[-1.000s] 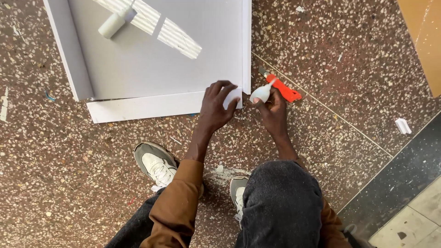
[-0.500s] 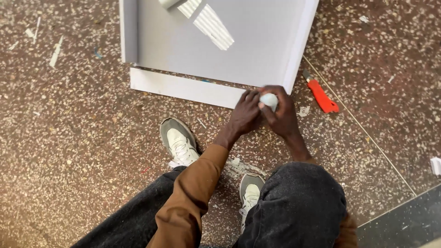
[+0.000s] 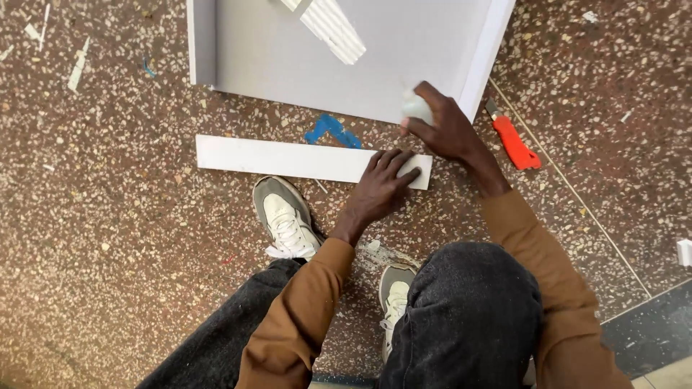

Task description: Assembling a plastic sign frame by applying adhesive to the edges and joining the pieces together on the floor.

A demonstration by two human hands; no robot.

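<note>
The left hand presses flat on the right end of the white strip, which runs crosswise on the floor, while the right hand grips a small pale object just beyond it.

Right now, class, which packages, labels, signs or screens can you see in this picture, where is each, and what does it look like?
None in view: no packages, labels, signs or screens.
Nearest candidate: small pale rounded object, in the right hand at the large white panel's corner; blurred, no label discernible.
</note>
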